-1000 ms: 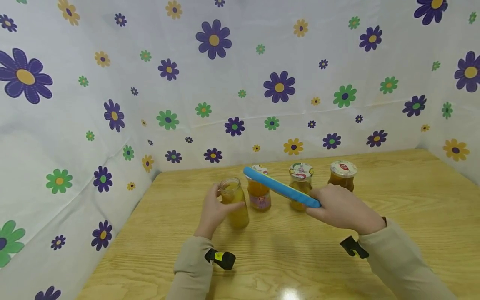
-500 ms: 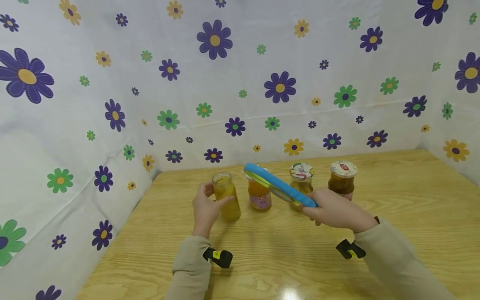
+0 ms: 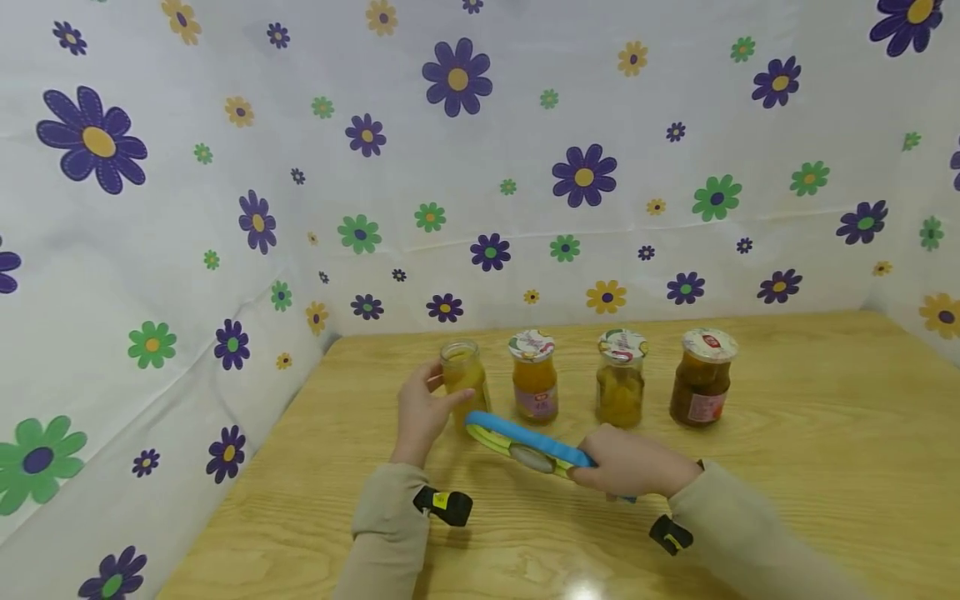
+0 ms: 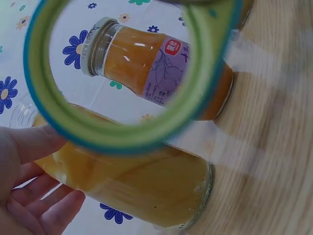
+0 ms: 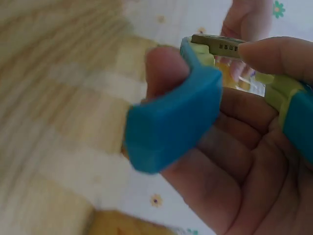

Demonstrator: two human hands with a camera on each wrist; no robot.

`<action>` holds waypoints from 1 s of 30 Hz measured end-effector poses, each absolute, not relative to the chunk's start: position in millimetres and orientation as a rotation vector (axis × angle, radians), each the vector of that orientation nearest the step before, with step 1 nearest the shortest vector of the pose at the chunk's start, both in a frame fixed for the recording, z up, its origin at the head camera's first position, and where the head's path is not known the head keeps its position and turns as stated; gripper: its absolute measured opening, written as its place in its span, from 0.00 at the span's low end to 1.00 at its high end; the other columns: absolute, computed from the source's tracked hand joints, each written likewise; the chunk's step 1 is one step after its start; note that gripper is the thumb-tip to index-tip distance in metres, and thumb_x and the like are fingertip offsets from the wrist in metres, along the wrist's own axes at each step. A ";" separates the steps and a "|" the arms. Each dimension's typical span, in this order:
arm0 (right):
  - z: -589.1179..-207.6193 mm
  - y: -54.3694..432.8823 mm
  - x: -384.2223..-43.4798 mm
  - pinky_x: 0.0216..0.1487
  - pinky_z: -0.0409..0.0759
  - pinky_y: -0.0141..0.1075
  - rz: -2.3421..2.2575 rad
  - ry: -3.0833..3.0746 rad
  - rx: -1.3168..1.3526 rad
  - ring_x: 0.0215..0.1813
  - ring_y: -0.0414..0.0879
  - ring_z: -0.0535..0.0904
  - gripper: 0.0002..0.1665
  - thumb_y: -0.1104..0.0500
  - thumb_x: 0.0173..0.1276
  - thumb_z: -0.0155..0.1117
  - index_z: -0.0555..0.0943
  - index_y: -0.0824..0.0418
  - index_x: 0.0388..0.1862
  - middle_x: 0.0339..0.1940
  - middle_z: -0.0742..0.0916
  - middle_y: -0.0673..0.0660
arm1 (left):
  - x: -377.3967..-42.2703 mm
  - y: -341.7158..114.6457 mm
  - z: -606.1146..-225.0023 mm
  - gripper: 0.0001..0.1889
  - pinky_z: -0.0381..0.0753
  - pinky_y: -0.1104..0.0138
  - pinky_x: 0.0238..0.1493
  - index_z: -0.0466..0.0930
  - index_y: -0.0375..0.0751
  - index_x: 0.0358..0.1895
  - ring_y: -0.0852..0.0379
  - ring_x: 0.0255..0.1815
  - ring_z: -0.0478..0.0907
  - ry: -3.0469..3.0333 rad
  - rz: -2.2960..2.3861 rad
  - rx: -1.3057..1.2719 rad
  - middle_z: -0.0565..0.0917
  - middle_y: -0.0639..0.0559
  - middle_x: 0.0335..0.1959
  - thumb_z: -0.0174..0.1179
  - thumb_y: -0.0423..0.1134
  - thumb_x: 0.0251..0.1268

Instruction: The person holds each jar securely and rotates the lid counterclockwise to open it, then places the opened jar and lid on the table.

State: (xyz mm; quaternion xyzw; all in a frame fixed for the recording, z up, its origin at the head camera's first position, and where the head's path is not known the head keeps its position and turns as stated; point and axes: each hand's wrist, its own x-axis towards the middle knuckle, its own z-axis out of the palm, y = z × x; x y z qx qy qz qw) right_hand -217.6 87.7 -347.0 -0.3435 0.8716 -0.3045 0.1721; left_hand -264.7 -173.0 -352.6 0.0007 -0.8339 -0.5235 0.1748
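Observation:
In the head view my left hand point(image 3: 423, 412) grips a lidless glass jar point(image 3: 460, 377) of yellow fruit, thumb on one side and fingers on the other. The jar is upright, its bottom partly hidden by the tool. My right hand point(image 3: 633, 462) holds a blue and yellow-green jar opener point(image 3: 525, 435), its rounded end pointing left, in front of the jar. From the left wrist the opener's ring point(image 4: 132, 137) looms large before the jar point(image 4: 146, 181). The right wrist view has fingers curled about the blue handle point(image 5: 171, 122).
Three lidded jars stand in a row right of the open one: an orange one point(image 3: 536, 379), a yellow one point(image 3: 620, 387) and a dark amber one point(image 3: 702, 385). A wooden table point(image 3: 810, 433) bears them. Flower-printed cloth point(image 3: 525, 208) hangs behind and at the sides.
My right hand has brought the jar opener down and nearer to me, off the lidded jars. The left hand has shifted the open jar slightly left and back. The head view has turned a little.

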 end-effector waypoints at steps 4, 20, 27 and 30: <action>-351.9 72.2 -221.2 0.11 0.59 0.25 -0.863 2.392 -0.986 0.08 0.36 0.61 0.20 0.59 0.65 0.50 0.64 0.55 0.12 0.06 0.64 0.46 | -262.7 -171.9 -351.0 0.29 0.70 0.54 0.51 0.69 0.32 0.55 0.42 0.54 0.68 -2.373 -1.492 -0.014 0.72 0.39 0.53 0.67 0.33 0.46; -362.0 34.6 -237.8 0.15 0.66 0.28 -1.119 2.044 -0.705 0.15 0.39 0.65 0.14 0.57 0.59 0.51 0.75 0.63 0.18 0.14 0.74 0.52 | -262.7 -172.3 -348.5 0.28 0.70 0.54 0.52 0.69 0.33 0.54 0.42 0.54 0.69 -2.393 -1.481 -0.026 0.73 0.40 0.53 0.67 0.32 0.46; -362.3 26.2 -238.6 0.16 0.65 0.27 -1.172 1.972 -0.702 0.15 0.40 0.65 0.13 0.60 0.57 0.50 0.71 0.63 0.15 0.13 0.72 0.52 | -261.9 -172.6 -347.3 0.28 0.71 0.55 0.50 0.70 0.33 0.54 0.42 0.54 0.69 -2.399 -1.470 -0.021 0.73 0.40 0.53 0.67 0.32 0.46; -362.6 23.4 -237.6 0.17 0.70 0.28 -1.188 1.985 -0.653 0.16 0.40 0.69 0.12 0.61 0.57 0.49 0.73 0.64 0.17 0.15 0.76 0.54 | -261.2 -172.7 -347.9 0.28 0.71 0.55 0.50 0.70 0.34 0.54 0.43 0.54 0.69 -2.396 -1.479 -0.011 0.73 0.41 0.53 0.67 0.32 0.46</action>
